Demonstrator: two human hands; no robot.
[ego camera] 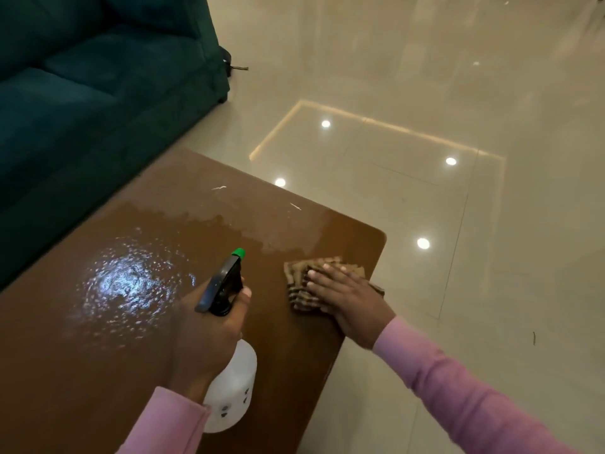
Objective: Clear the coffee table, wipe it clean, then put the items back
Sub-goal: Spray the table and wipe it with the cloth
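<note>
Head view — left hand [203, 335] masks spray bottle [236, 381] neck — right hand [347, 299] half-covers cloth [297, 285].

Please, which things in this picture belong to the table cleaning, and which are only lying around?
Belong to the job:
coffee table
spray bottle, gripped by the left hand
cloth, pressed flat under the right hand
wet patch on the table

Only around:
sofa
tiled floor
small dark object at the sofa's corner, unclear what
</note>
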